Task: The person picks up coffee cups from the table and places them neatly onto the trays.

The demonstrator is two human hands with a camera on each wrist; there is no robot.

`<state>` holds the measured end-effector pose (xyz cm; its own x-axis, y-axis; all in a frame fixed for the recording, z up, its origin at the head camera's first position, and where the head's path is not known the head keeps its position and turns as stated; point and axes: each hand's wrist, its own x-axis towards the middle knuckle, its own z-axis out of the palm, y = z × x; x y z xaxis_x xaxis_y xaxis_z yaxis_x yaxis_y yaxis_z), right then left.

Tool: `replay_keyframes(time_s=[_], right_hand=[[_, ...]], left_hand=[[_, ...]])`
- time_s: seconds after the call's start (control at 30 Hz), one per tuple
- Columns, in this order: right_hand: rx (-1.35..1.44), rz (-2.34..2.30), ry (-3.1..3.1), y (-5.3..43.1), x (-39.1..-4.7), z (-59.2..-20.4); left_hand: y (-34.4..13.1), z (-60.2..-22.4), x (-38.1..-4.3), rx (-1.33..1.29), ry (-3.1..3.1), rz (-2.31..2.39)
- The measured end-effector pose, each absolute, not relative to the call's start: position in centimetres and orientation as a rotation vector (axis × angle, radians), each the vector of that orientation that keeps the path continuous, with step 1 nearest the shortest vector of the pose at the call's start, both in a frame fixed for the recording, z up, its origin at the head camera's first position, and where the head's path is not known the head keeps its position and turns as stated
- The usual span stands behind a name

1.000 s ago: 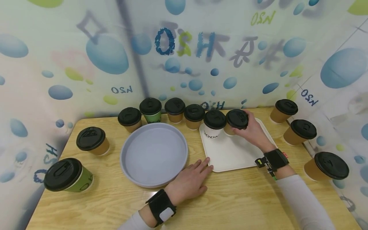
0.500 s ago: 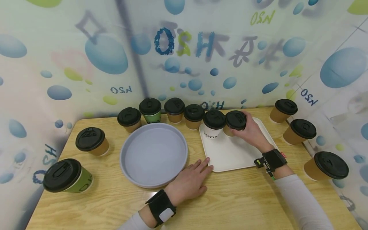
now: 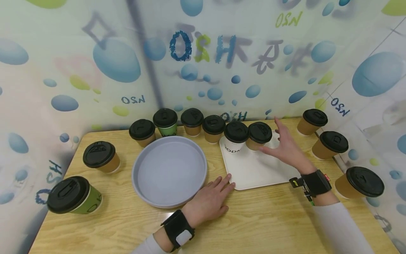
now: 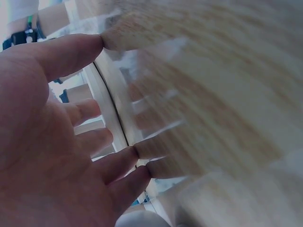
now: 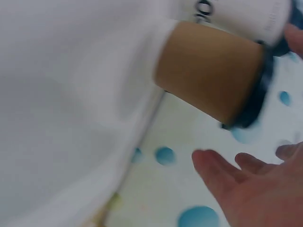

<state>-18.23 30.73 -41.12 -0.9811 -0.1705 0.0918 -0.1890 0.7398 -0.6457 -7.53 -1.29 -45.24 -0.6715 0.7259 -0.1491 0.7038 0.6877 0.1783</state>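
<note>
Two lidded paper cups stand side by side on the white tray (image 3: 263,173) at its back left: a white cup (image 3: 233,146) with dark lettering and a brown cup (image 3: 253,145), both with black lids. My right hand (image 3: 287,150) is just right of the brown cup, thumb and fingers spread apart and holding nothing. In the right wrist view a gap shows between the fingers and the brown cup (image 5: 210,71). My left hand (image 3: 207,201) lies flat on the table, its fingertips at the tray's front left corner and beside the round grey tray (image 3: 169,173).
Several lidded cups line the back edge, among them a green cup (image 3: 166,123). On the left stand a brown cup (image 3: 101,157) and a larger green cup (image 3: 74,194). Three brown cups, one at the front (image 3: 358,183), stand along the right edge. A printed curtain (image 3: 203,81) hangs behind.
The right hand has let go of the brown cup, spread its fingers and drawn back to the right. The cup stays on the white tray. The left hand has not moved.
</note>
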Motion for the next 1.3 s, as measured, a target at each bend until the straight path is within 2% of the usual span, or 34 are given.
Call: replay_keyframes(time_s=[0.23,0.5,0.73,1.0,1.3], right_hand=[[0.183,0.899,-2.725,32.7,-14.1,-38.1],[-0.088,0.854,-2.474,36.1,-10.7,-37.4],[-0.39,0.733,-2.499,39.1,-8.4,-36.7],[-0.596,0.539,-2.514,41.9,-6.1,-37.5],[-0.727,0.456,-2.626,44.0,-5.1,-39.8]], left_hand=[[-1.3,-45.2,-7.6,1.147,2.684,0.152],[-1.3,-45.3,-7.6,1.155,2.686,0.141],[-1.3,-45.2,-7.5,1.146,2.675,0.157],[-1.3,-45.3,-7.4,1.157,2.681,0.154],[-1.3,-45.3,-7.4,1.154,2.684,0.157]])
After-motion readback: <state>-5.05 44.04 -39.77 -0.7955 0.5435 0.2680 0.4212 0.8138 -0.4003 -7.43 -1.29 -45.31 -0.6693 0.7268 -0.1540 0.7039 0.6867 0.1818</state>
